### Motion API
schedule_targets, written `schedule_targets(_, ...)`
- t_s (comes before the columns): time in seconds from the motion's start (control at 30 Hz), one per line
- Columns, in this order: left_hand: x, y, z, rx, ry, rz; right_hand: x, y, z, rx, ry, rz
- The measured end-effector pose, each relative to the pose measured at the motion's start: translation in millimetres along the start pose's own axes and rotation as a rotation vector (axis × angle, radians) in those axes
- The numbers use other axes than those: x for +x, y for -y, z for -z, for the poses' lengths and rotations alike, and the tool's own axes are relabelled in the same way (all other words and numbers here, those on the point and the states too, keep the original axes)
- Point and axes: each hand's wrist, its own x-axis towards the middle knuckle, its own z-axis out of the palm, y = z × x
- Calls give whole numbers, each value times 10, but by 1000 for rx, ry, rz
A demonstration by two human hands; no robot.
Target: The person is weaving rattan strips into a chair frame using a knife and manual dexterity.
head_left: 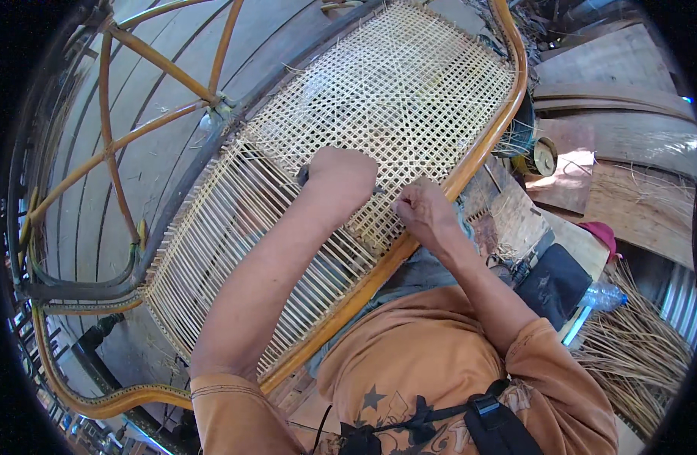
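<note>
A curved wooden furniture frame [458, 182] spans the view, strung with pale cane webbing [409, 83]. Its far part is woven in an open lattice; the near-left part shows parallel cane strands [227, 227] only. My left hand [342, 173] is closed in a fist over the edge of the woven part. It grips a dark-handled pointed tool [304, 175], whose thin tip shows on the hand's right side. Beside the frame's right rail my right hand [424, 208] has its fingers pinched together at the lattice. What lies between those fingertips is too small to make out.
Rattan poles [166, 64] form a crossed framework at the left. On the right lie wooden boards [614, 68], a tin can [544, 157], a black flat object [555, 282], a plastic bottle [605, 296] and a heap of cane strips [637, 345].
</note>
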Motion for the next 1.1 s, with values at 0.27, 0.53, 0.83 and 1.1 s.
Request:
schedule_targets(0.27,141,-168,35,128,29,-160,106,151,144,-22,164,-204)
schedule_targets(0.53,312,-107,-11,80,65,-227,84,87,-45,-159,191,-267)
schedule_targets(0.83,358,34,-198,-116,28,-168,55,223,-64,-320,44,-127)
schedule_targets(1.1,104,496,-191,-197,-13,93,270,31,160,-221,240,181)
